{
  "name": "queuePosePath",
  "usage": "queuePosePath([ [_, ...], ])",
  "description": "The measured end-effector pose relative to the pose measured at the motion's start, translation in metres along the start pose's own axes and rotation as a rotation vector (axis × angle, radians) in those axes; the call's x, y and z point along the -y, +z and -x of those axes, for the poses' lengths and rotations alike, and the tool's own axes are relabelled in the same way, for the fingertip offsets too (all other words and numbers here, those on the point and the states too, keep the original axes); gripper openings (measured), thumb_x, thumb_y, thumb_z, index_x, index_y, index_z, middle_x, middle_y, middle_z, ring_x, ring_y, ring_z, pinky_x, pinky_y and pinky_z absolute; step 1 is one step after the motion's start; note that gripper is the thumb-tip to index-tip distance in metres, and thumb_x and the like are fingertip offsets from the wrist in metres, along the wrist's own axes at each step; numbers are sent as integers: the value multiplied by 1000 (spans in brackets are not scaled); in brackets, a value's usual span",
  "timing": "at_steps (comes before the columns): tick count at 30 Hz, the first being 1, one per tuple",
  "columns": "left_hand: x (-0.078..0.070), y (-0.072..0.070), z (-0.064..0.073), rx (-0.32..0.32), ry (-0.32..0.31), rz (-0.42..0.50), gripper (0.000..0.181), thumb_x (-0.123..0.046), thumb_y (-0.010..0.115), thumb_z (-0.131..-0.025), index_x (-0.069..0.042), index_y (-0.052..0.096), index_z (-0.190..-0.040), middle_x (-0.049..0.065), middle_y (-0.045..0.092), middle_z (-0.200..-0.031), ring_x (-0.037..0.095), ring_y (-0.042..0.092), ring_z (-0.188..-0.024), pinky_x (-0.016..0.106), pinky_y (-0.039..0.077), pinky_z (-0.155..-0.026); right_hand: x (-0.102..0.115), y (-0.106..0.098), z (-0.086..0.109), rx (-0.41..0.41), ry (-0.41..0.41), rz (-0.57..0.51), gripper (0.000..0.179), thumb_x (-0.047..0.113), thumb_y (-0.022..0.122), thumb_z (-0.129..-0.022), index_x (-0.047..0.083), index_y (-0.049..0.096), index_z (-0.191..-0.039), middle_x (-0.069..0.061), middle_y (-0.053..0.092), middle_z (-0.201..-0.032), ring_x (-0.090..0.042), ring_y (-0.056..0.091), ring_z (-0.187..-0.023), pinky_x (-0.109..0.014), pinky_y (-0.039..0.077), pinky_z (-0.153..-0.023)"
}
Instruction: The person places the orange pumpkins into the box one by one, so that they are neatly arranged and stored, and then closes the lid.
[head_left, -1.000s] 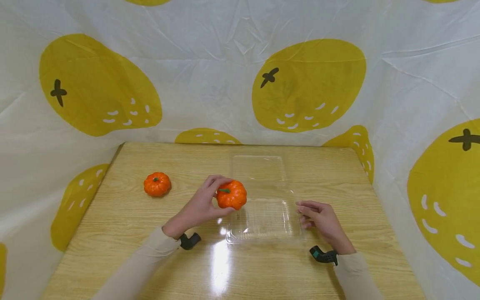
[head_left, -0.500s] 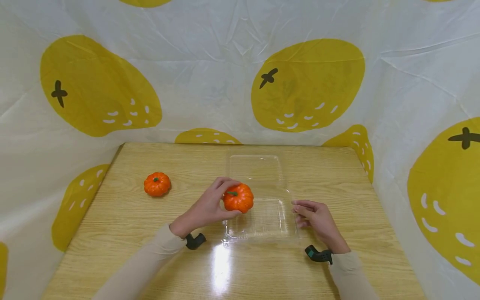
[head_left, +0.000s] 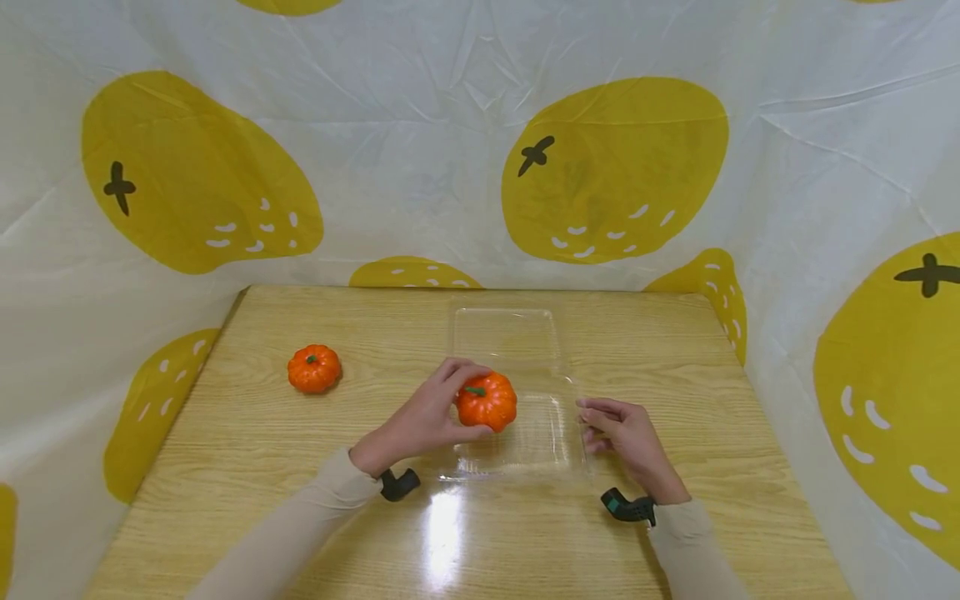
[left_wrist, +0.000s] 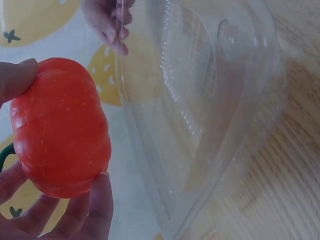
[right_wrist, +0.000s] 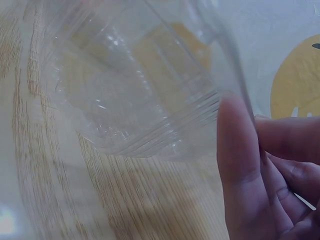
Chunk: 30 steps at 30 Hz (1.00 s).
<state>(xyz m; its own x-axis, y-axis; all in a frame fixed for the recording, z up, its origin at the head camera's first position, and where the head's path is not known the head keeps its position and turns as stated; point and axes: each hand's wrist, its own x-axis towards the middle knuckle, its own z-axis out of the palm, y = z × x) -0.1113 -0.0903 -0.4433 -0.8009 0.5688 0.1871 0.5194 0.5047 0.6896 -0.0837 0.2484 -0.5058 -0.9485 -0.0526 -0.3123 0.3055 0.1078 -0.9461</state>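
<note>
My left hand (head_left: 431, 412) grips a small orange pumpkin (head_left: 491, 403) with a green stem, thumb on one side and fingers on the other. The pumpkin overlaps the left part of a clear plastic clamshell container (head_left: 540, 429) in the head view. In the left wrist view its smooth orange side (left_wrist: 62, 127) shows, apart from the container's rim (left_wrist: 135, 130). My right hand (head_left: 626, 437) pinches the container's right rim between thumb and fingers; the right wrist view shows the thumb (right_wrist: 240, 150) against the clear wall (right_wrist: 165, 90). The container's lid (head_left: 506, 333) lies folded back behind its base.
A second orange pumpkin (head_left: 314, 369) stands at the left on the wooden table (head_left: 360, 525). White cloth (head_left: 412, 183) printed with yellow fruit hangs behind the table and along both sides.
My left hand has carried the pumpkin to the right, further over the container. My right hand and the container have shifted a little to the left. The second pumpkin stays put.
</note>
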Motion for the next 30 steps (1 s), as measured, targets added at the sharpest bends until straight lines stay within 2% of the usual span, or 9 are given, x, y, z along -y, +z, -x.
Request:
queuePosePath([
  [4, -3, 4, -1, 9, 3, 3, 72, -31, 90, -81, -16, 56, -142, 9, 52, -140, 26, 58, -127, 42, 59, -101, -1, 1, -2, 1, -7, -1, 46, 15, 66, -102, -13, 57, -138, -6, 79, -98, -8, 69, -72, -27, 64, -64],
  [15, -5, 16, -3, 17, -46, 26, 72, -31, 91, -80, -16, 56, -141, 9, 52, -138, 25, 58, -124, 42, 59, -100, -2, 6, -5, -7, -15, 3, 45, 15, 67, -102, -12, 59, -136, -6, 78, -97, -7, 68, -72, -28, 64, -64],
  [20, -7, 20, -5, 32, -90, 50, 72, -34, 90, -80, -18, 56, -141, 8, 52, -137, 24, 59, -122, 41, 59, -99, -2, 8, -5, -14, -7, 0, 44, 14, 66, -102, -12, 59, -137, -5, 78, -95, -7, 67, -71, -27, 64, -64],
  [30, -14, 29, -9, 32, -182, 90, 74, -35, 91, -78, -17, 56, -141, 8, 54, -137, 28, 59, -122, 47, 57, -101, 0, 11, -4, -21, 8, -11, 43, 13, 65, -102, -11, 59, -137, -8, 78, -97, -7, 67, -72, -27, 64, -65],
])
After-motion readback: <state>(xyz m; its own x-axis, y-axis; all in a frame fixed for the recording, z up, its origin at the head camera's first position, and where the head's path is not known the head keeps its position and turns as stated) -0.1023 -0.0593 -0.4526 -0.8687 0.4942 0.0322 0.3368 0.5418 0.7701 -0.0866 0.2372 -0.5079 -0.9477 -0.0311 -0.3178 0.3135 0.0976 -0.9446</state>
